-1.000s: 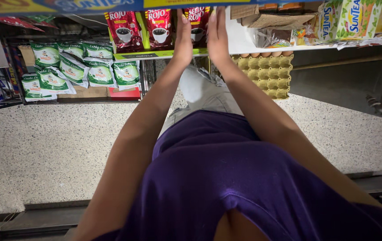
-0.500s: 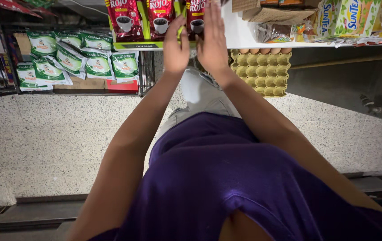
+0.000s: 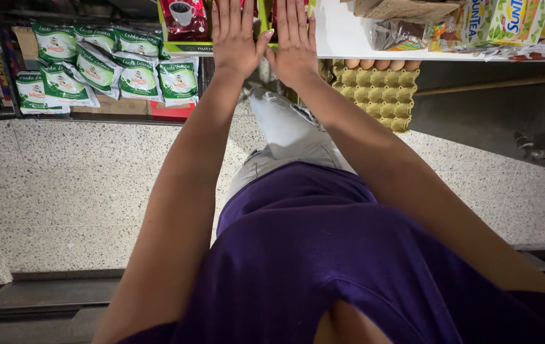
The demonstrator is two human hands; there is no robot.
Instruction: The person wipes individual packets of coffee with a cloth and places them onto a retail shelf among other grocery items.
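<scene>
left hand (image 3: 234,38): flat, fingers spread, grasping nothing, pressed on the red coffee bag (image 3: 185,18) row | right hand (image 3: 295,39): flat, wide, beside it, likely squaring bags on the shelf edge (image 3: 186,48) | green milk bags (image 3: 94,67) left, egg tray (image 3: 381,92) right

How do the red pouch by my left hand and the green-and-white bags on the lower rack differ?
The red pouch is dark red, pictures a cup, and sits beside the left hand; the green-and-white bags are pale, overlap in rows on a lower rack, away from both hands. The pouch is cut off by the frame; the bags show whole. Both are soft packets.
</scene>
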